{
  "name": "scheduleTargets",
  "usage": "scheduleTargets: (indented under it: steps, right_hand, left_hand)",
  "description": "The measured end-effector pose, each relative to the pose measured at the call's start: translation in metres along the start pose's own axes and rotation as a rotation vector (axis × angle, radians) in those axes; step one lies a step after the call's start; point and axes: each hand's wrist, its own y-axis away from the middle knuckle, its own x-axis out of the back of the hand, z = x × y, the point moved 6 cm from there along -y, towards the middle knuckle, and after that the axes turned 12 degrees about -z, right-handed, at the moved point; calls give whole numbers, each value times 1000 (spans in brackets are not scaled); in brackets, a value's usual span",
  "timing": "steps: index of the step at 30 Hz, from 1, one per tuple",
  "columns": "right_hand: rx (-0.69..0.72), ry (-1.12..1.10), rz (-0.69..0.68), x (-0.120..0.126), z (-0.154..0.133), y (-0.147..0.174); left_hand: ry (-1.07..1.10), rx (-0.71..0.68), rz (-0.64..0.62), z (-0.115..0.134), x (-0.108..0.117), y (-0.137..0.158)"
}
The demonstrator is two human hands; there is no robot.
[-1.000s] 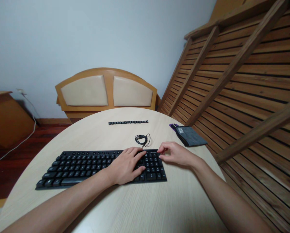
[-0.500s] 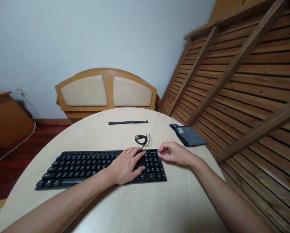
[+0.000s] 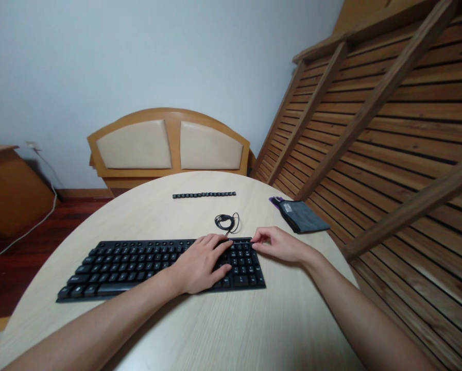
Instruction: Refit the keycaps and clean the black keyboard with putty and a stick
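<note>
A black full-size keyboard [image 3: 126, 263] lies on the table in front of me. My left hand [image 3: 203, 264] rests flat across its right part, fingers spread, covering some keys. At the keyboard's far right corner, my right hand [image 3: 273, 245] has thumb and forefinger pinched together, close to the edge. A thin pale line runs along the top of the number pad [image 3: 244, 265], between the left fingertips and the right pinch. Whatever sits in that pinch is too small to make out. Along the keyboard's back row, keycaps seem to be off, showing small sockets.
A row of small black keycaps [image 3: 203, 195] lies toward the back of the round table [image 3: 231, 330]. Behind the keyboard sits its coiled cable [image 3: 225, 222]. A grey and black cloth pouch [image 3: 302, 215] is at the right edge, near a slatted wooden frame [image 3: 370, 118].
The pale spot at my right fingertips no longer shows, and those fingers have shifted very slightly. My left hand and the keyboard stay as they were.
</note>
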Motion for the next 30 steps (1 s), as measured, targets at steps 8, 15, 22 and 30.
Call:
scheduleTargets:
  steps: [8, 15, 22, 30]
  right_hand:
    - [24, 147, 31, 3, -10, 2]
    - [23, 191, 41, 2, -12, 2]
    - [40, 217, 45, 2, -12, 1]
    - [46, 228, 76, 5, -14, 2]
  left_hand:
    - [3, -6, 22, 0, 0, 0]
    - [-8, 9, -18, -1, -1, -1]
    - [-1, 8, -13, -1, -1, 0]
    - [13, 2, 23, 0, 0, 1]
